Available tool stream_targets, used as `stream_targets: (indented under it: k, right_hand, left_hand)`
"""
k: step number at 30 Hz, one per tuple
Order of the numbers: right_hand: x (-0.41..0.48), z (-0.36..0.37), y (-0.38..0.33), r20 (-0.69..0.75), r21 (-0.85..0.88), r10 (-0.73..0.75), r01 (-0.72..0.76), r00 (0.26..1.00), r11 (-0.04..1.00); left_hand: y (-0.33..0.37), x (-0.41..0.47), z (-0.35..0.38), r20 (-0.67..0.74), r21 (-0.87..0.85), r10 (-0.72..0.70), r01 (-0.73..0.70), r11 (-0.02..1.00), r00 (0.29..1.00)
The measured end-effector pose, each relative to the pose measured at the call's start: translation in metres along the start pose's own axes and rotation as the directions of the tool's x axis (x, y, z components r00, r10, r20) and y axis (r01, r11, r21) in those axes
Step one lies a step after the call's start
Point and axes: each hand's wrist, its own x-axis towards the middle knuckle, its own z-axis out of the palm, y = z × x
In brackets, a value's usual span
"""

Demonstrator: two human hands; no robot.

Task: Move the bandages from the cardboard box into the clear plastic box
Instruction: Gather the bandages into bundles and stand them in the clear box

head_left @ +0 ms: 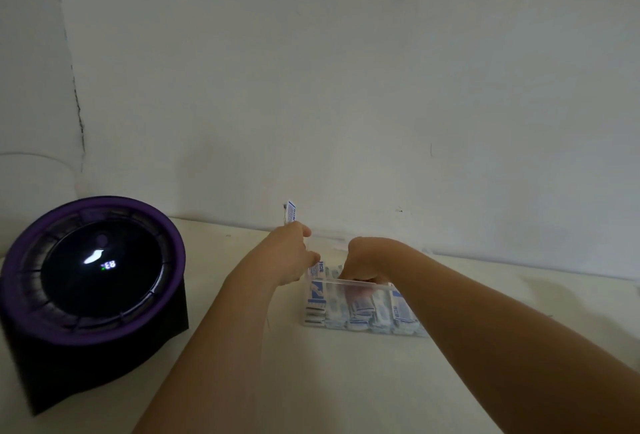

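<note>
**Transfer judged to be at a late stage.** The clear plastic box (360, 282) is seen well filled, with wrapped bandages (360, 316) packed side by side behind its near wall. A further small sheaf, the held bandages (290, 214), is pinched upright by the left hand (294, 253) just left of the box and is not yet put in. The right hand (360, 260) is reached into the box from above, its fingers among the contents; whether anything is gripped cannot be told. The cardboard box is not in view, so what is left in it cannot be judged. The clear plastic box is set on a pale table (311, 381), close before a white wall (346, 70) that is marked by a dark crack (78, 104) far to the box's left. A round purple-rimmed device (93, 271) with a lit display is stood well left of the box.
</note>
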Motion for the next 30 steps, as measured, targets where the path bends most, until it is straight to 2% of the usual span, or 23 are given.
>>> stream_targets:
  k: [6,8,10,12,14,16,18,20,23,27,30]
  right_hand:
    - [0.006,-0.001,0.006,0.022,0.053,0.027,-0.028,0.999,0.998]
    - [0.0,-0.008,0.01,0.004,0.161,-0.004,0.003,1.0,0.987]
    - [-0.01,-0.021,0.014,-0.102,0.271,-0.081,0.106,0.991,0.957]
    - [-0.024,-0.036,0.017,-0.282,0.403,-0.147,0.256,0.948,0.878]
    - [-0.04,-0.049,0.019,-0.39,0.567,-0.167,0.379,0.906,0.731]
    - [-0.054,-0.056,0.022,-0.385,0.683,-0.213,0.433,0.898,0.588]
    - [-0.066,-0.056,0.023,-0.35,0.727,-0.294,0.456,0.89,0.513]
    - [-0.074,-0.052,0.025,-0.388,0.689,-0.312,0.498,0.867,0.527]
    - [-0.084,-0.047,0.028,-0.533,0.497,-0.287,0.57,0.796,0.654]
    - [-0.088,-0.046,0.035,-0.636,0.434,-0.231,0.589,0.736,0.682]
    - [-0.089,-0.047,0.039,-0.657,0.37,-0.213,0.555,0.723,0.745]
  left_hand:
    - [-0.002,0.002,0.0,0.006,0.028,0.007,-0.007,1.0,1.0]
    - [-0.001,0.002,-0.002,-0.031,0.079,0.032,-0.029,0.996,0.999]
    - [0.001,0.002,-0.005,-0.107,0.059,0.075,-0.069,0.996,0.991]
    - [0.009,-0.002,-0.01,-0.138,-0.08,0.109,-0.121,0.989,0.984]
    - [0.02,-0.01,-0.014,-0.068,-0.25,0.166,-0.178,0.952,0.984]
    - [0.033,-0.021,-0.014,0.074,-0.373,0.259,-0.214,0.903,0.963]
    - [0.04,-0.03,-0.011,0.193,-0.461,0.337,-0.218,0.86,0.922]
    - [0.043,-0.033,-0.005,0.266,-0.517,0.375,-0.197,0.833,0.888]
    - [0.045,-0.035,0.0,0.287,-0.621,0.395,-0.145,0.771,0.873]
    - [0.05,-0.037,0.0,0.238,-0.758,0.396,-0.086,0.647,0.887]
    - [0.054,-0.037,0.003,0.227,-0.766,0.333,-0.043,0.641,0.915]
